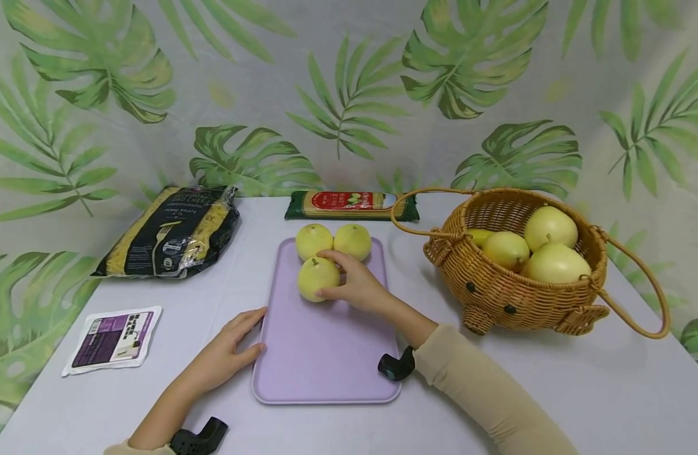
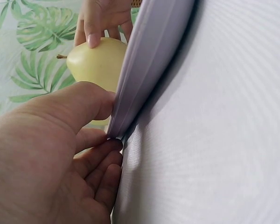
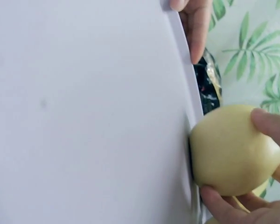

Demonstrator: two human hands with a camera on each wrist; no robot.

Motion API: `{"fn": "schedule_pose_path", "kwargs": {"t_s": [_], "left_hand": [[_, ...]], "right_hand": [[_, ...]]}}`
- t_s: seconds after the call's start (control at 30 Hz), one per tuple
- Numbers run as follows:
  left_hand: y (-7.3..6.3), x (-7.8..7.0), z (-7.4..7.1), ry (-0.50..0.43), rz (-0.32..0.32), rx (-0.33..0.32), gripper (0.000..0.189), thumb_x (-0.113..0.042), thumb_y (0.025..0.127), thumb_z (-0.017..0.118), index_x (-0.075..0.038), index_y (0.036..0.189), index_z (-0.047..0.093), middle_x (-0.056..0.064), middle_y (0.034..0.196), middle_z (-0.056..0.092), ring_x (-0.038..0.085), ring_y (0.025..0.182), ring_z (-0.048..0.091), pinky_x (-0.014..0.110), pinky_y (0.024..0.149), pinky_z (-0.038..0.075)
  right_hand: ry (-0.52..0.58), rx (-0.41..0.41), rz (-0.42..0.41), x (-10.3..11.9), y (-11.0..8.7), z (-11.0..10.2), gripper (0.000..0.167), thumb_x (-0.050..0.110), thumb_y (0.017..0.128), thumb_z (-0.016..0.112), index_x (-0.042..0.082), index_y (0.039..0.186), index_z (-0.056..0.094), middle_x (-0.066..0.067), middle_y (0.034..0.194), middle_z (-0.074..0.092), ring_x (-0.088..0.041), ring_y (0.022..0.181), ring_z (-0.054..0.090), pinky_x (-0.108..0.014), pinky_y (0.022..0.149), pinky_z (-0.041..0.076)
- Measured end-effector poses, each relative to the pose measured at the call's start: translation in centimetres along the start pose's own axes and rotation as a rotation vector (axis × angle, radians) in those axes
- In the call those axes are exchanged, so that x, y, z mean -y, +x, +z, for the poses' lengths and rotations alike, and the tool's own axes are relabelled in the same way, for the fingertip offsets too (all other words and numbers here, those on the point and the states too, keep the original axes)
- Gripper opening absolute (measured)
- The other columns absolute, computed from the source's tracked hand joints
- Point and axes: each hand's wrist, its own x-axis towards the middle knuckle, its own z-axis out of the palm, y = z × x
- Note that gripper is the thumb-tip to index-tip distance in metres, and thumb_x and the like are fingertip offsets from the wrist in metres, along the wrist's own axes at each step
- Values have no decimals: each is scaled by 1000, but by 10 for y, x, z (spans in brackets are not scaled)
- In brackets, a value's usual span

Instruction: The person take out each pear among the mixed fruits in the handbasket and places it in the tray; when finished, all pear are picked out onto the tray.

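While right hand grips pear | yellow item in basket part-hidden

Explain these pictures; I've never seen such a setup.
No machine: a person uses two bare hands. The wide picture comes from a camera worn on the head, the close ones from a black camera on each wrist. On the white table lie a rectangular light purple tray, a black and yellow pasta bag, a long green packet, a flat purple and white packet and a brown wicker basket with fruit. The right hand holds a round pale yellow fruit at the tray, near two similar ones; the left hand touches the tray's left rim.
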Motion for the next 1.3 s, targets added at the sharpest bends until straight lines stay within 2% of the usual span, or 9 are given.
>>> {"fn": "schedule_pose_path", "kwargs": {"t_s": [0.23, 0.4, 0.8, 1.0, 1.17, 1.3], "left_hand": [[0, 0, 0, -5, -5, 4, 59, -19, 87, 60, -4, 138, 34, 12, 134, 38, 33, 126, 28, 52, 100, 24], [0, 2, 0, -1, -4, 3, 59, -19, 87, 60, -4, 138, 34, 12, 134, 39, 33, 126, 29, 52, 100, 24], [1, 0, 1, 4, -16, 4, 60, -18, 87, 60, -4, 138, 34, 12, 134, 39, 33, 126, 29, 52, 100, 24], [0, 0, 1, -10, -21, 10, 60, -19, 87, 60, -5, 138, 34, 12, 135, 38, 33, 127, 28, 52, 100, 23], [0, -1, 0, -13, -25, 10, 60, -20, 87, 60, -6, 139, 33, 10, 135, 38, 32, 127, 28, 51, 101, 24], [0, -1, 0, -16, -24, 11, 60, -21, 87, 60, -6, 139, 33, 10, 135, 38, 31, 127, 28, 51, 101, 24]], "right_hand": [[-52, -115, -16, 1, 2, 13, 66, 24, 69, 78, 12, 126, 46, -4, 118, 48, -15, 94, 45, -31, 80, 41], [-65, -153, 9, 5, 1, 18, 66, 28, 68, 79, 13, 124, 47, -4, 114, 48, -15, 92, 45, -30, 77, 42], [-63, -112, 14, 5, -3, 16, 65, 23, 71, 77, 16, 127, 44, -6, 118, 44, -17, 93, 47, -27, 74, 44], [-7, -81, 23, 9, -8, 8, 71, 25, 72, 76, 13, 131, 38, -9, 121, 44, -23, 103, 46, -35, 83, 44], [90, -111, -85, 19, -18, -10, 74, 20, 74, 75, 6, 133, 34, -15, 126, 42, -31, 115, 42, -42, 94, 38], [46, -194, -239, 33, -34, -33, 67, 16, 78, 72, 4, 133, 35, -11, 128, 42, -26, 116, 41, -41, 95, 37]]}}
